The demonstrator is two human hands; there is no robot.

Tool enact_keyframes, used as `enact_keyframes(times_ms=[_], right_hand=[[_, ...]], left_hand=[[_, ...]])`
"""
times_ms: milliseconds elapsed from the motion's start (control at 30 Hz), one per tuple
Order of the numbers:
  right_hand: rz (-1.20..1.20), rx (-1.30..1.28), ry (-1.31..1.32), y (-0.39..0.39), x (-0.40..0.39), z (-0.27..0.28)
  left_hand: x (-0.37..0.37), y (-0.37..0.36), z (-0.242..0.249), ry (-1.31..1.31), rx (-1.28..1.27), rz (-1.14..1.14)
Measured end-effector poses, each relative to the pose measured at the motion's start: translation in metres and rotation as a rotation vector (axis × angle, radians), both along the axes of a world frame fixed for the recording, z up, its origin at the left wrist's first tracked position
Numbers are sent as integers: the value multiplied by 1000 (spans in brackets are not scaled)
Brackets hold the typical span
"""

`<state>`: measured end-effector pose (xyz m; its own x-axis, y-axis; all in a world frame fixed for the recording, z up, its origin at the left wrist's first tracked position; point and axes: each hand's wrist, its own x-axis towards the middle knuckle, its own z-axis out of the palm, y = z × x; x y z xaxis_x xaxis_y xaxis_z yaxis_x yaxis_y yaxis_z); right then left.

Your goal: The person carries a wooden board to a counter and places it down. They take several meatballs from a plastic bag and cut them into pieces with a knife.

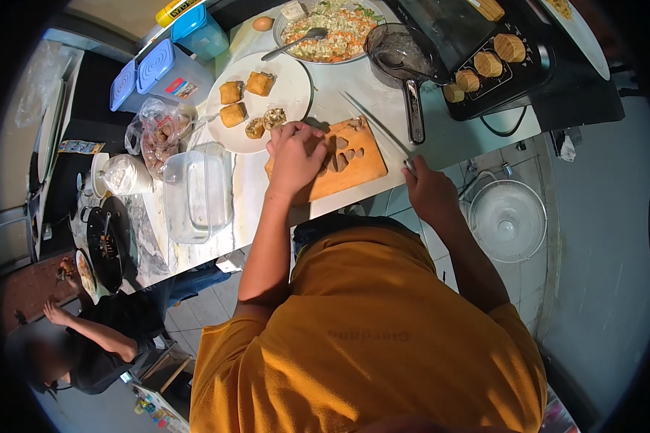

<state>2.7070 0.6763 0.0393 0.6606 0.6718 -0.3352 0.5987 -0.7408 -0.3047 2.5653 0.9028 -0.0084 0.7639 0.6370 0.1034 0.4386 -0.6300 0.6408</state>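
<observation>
My right hand (430, 190) grips the handle of a long knife (380, 125), whose blade points up and left, beside the board's right edge. My left hand (296, 154) rests over the left part of a wooden cutting board (365, 173), fingers bent and closed together; what they hold, if anything, is hidden. Several small brownish-grey cut pieces (341, 160) lie on the board just right of my left fingers. Behind that hand, a white plate (294, 78) carries whole golden fried tofu pieces (259, 84) and filled ones (274, 117).
A tray of chopped vegetables (332, 36) with a spoon stands at the back. Right of it are a black saucepan (415, 94) and a stove (531, 72). A clear plastic container (197, 195) sits at left. Another person (97, 339) works at lower left near a wok (105, 249).
</observation>
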Motion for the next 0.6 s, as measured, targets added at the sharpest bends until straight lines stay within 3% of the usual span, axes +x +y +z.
enact_keyframes(times_ms=[600], right_hand=[[63, -91, 99, -13, 2, 18]], left_hand=[[-17, 8, 2, 176, -140, -120]])
